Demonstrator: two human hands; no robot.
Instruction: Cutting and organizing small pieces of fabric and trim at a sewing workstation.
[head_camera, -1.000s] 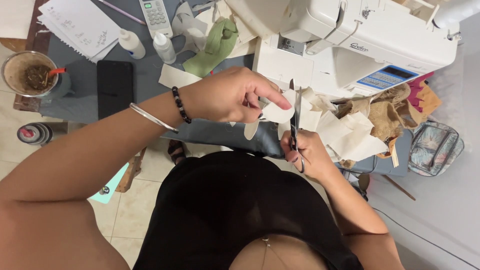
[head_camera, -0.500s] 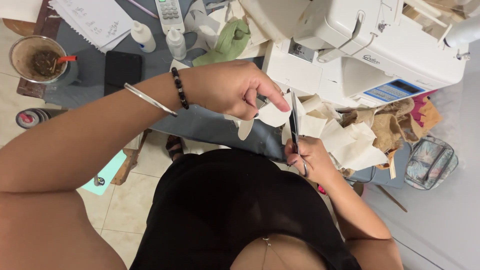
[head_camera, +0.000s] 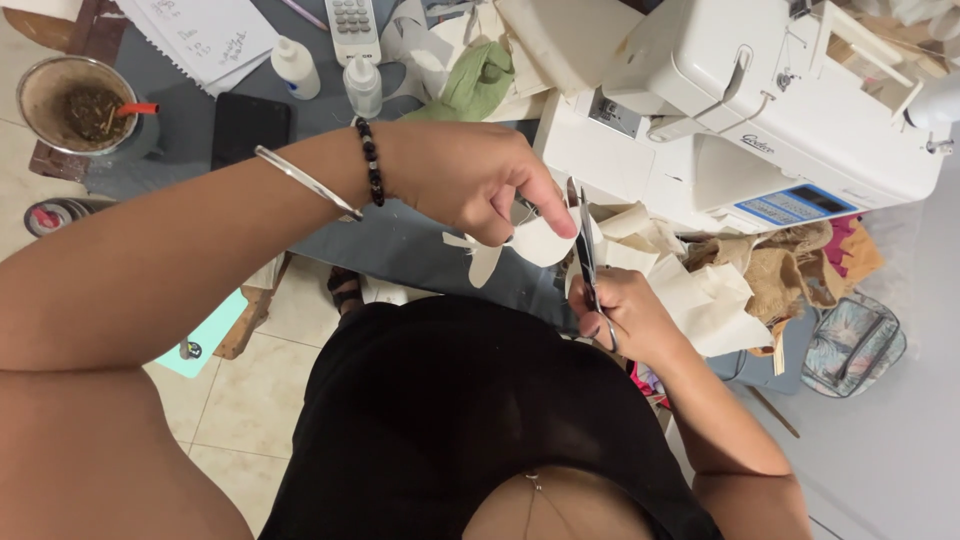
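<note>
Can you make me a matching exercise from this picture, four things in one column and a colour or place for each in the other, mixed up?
Things:
1. scissors
2. sewing machine
3. cup with the red straw
4. beaded bracelet

Places or colours:
A. black, on the left wrist
B. far left edge of the grey table
C. in the right hand, blades pointing up
D. white, at the upper right

Pairs: 1-C, 2-D, 3-B, 4-A
</note>
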